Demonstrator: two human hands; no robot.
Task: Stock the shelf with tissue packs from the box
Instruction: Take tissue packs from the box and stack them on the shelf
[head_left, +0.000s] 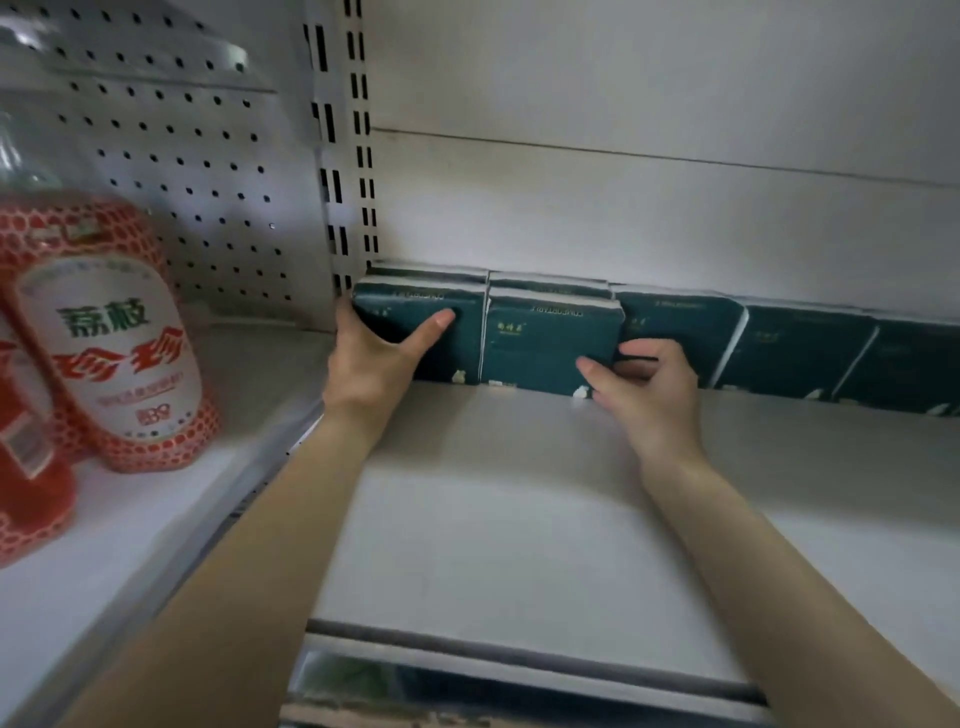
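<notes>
Looking into a shop. Showing a white metal shelf (519, 519) beside a slotted upright (345, 156), with a pegboard (197, 156) backing the next bay. Carrying goods in multiples: identical dark green packs (675, 332) in a row along the back, red-labelled bottles (119, 338) side by side.

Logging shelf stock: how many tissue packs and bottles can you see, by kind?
Front-row tissue packs: 5
Tissue packs behind them, tops only: 2
Red-labelled bottles: 2
Total: 9
</notes>
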